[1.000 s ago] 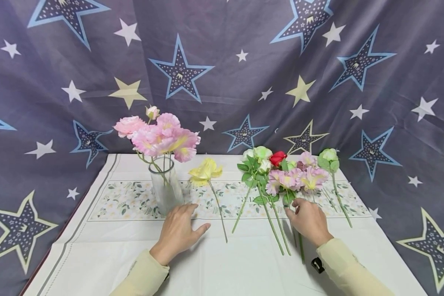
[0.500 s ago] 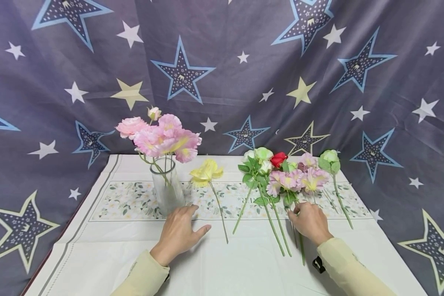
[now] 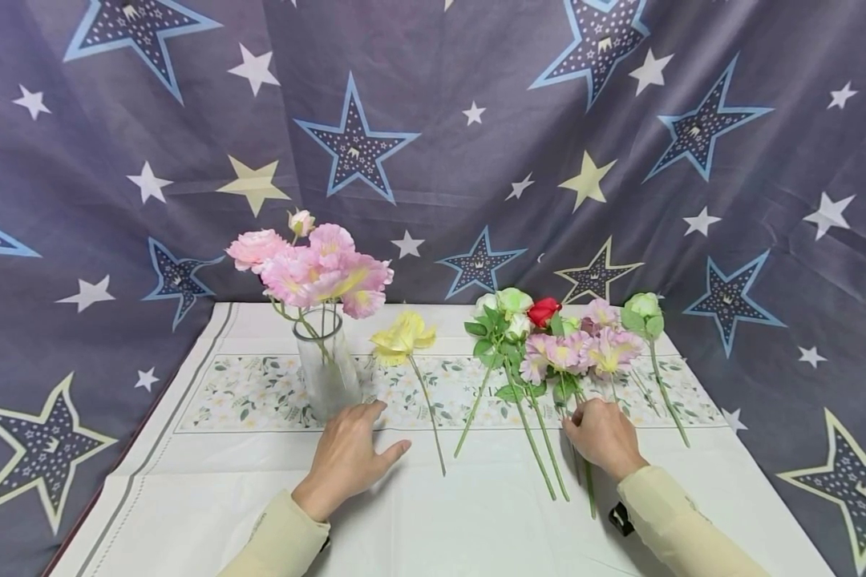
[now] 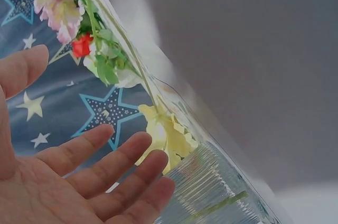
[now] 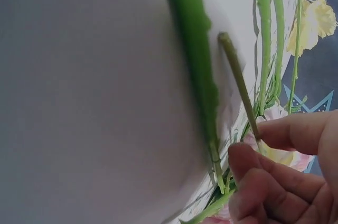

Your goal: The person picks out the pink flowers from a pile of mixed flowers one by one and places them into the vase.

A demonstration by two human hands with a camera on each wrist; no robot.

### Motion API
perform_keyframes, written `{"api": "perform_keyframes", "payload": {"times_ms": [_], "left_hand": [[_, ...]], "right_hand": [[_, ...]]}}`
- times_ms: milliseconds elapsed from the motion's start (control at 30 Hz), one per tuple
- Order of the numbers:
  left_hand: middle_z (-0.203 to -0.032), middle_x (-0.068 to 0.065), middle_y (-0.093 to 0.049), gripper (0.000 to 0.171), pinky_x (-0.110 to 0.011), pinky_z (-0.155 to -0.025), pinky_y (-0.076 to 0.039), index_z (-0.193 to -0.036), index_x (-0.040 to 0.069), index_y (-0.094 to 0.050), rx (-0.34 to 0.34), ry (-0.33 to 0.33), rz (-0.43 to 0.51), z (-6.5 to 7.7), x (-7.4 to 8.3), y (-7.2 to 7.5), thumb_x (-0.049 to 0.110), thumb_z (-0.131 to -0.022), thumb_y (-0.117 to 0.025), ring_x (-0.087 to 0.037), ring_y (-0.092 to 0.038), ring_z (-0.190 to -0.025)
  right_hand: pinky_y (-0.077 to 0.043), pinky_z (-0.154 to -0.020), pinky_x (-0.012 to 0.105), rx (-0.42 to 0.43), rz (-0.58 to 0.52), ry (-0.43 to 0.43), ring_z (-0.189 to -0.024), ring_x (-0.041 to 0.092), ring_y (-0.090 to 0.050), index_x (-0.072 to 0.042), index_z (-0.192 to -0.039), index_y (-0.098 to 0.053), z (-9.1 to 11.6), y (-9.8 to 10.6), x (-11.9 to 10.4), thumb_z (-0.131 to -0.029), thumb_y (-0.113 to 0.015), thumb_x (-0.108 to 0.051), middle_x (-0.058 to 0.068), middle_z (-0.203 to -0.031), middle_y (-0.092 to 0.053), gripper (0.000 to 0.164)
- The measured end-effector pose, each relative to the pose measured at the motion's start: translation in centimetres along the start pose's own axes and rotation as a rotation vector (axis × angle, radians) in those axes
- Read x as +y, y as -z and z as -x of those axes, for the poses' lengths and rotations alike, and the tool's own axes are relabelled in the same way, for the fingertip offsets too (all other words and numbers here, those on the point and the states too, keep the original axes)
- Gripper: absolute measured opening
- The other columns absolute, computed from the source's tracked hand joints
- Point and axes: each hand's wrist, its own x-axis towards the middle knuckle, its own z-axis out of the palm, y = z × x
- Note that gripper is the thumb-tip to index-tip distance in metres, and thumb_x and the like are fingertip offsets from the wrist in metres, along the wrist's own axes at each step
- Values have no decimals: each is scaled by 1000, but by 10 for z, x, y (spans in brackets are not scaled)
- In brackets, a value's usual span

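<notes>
My left hand (image 3: 345, 453) rests on the table beside the glass vase (image 3: 325, 370), its fingers spread and apart from one another. Pink flowers (image 3: 317, 268) stand in that vase. In the left wrist view the palm and straight fingers hold nothing. My right hand (image 3: 604, 437) is low over the pile of flowers on the right. Thumb and forefinger pinch a thin brownish flower stem (image 5: 240, 81), seen in the right wrist view. A thicker green stem (image 5: 195, 60) lies beside it, untouched. The pinched stem appears to lead toward the pink and yellow blooms (image 3: 584, 349), though the join is hidden.
One yellow flower (image 3: 404, 336) lies between the hands. White and green roses (image 3: 508, 304), a red rose (image 3: 544, 311) and a separate green rose (image 3: 644, 304) lie at the right. A star-patterned curtain (image 3: 433, 160) hangs behind the white table (image 3: 433, 529).
My right fingers have curled in more closely around the stem. My left hand stays where it was, and the flowers have not visibly moved.
</notes>
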Motion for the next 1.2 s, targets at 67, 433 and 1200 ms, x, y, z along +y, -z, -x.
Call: {"api": "perform_keyframes", "payload": {"times_ms": [67, 433, 1200], "left_hand": [[-117, -15, -62, 72, -52, -94, -42, -121, 3, -59, -2, 3, 3, 0, 0, 0, 54, -74, -74, -35, -55, -108], [-121, -13, -61, 72, -52, -102, -36, -124, 4, -57, -59, 23, 8, 4, 3, 1, 55, -75, -72, -34, -52, -114], [-120, -12, -62, 69, -50, -104, -35, -122, 5, -59, -66, 14, 6, 5, 4, 0, 55, -75, -73, -34, -54, -112]], "right_hand": [[-26, -37, 26, -1, -2, -1, -38, 11, -35, -18, -49, -44, 1, 0, -1, -85, -65, -23, -5, -42, -36, 42], [-33, -40, 29, 14, -31, 6, -43, 14, -42, -17, -56, -55, 4, 1, -3, -86, -62, -17, -3, -49, -48, 31], [-42, -46, 29, 228, -140, 117, -48, 9, -48, -10, -84, -71, 12, 4, -21, -87, -66, -15, -3, -64, -62, 8]]}}
